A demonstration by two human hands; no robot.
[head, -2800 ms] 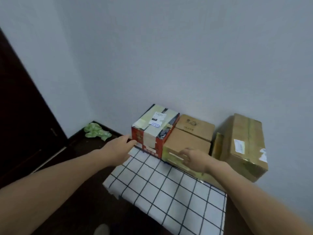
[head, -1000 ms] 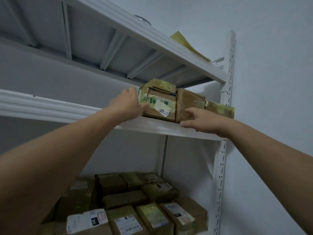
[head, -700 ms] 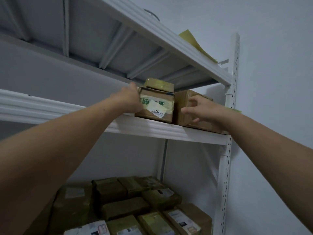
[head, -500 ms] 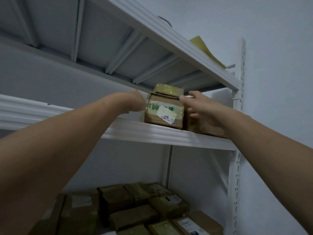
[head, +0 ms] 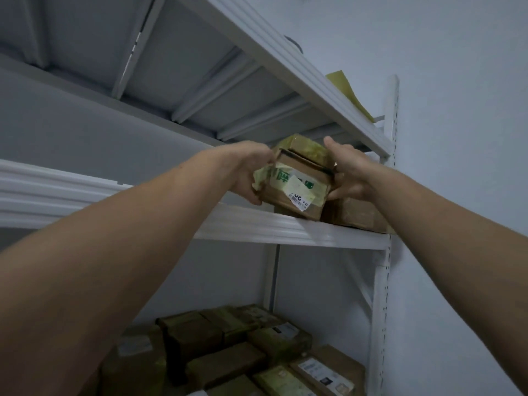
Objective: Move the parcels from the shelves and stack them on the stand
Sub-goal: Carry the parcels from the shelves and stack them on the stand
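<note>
On the shelf (head: 257, 227), a taped parcel (head: 297, 185) is clasped at nine and three o'clock by the left hand (head: 248, 173) and right hand (head: 352, 176), mid-pickup; a lift clear is called for next.

The right hand (head: 351, 176) half hides a brown box (head: 355, 214); lower parcels (head: 278, 342) are cropped.

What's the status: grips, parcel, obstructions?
Left-hand grip and right-hand grip hold the brown cardboard parcel with yellow-green tape, one per side. Parcel at white metal shelf's front edge. Second brown cardboard parcel close on its right.
</note>
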